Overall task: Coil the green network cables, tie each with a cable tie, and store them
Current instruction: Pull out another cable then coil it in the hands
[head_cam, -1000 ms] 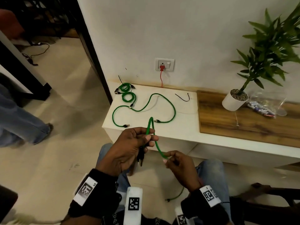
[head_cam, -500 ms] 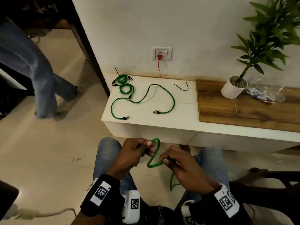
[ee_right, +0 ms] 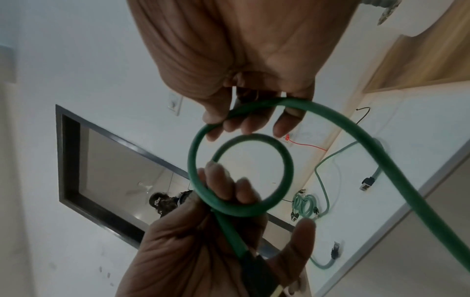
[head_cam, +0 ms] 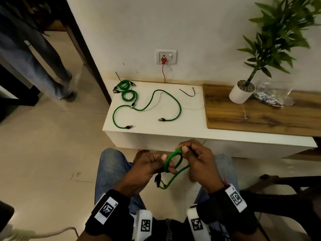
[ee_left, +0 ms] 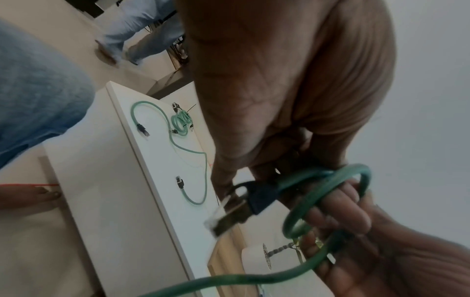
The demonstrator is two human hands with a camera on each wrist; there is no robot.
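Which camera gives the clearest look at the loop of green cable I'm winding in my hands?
The right wrist view: the loop shows face-on as a full ring between left hand and right hand. The head view sees it edge-on, partly hidden by fingers. The left wrist view shows it blurred and cropped.

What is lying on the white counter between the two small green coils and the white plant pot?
In the head view, a loose uncoiled green cable and a black cable tie lie between the coils and the pot.
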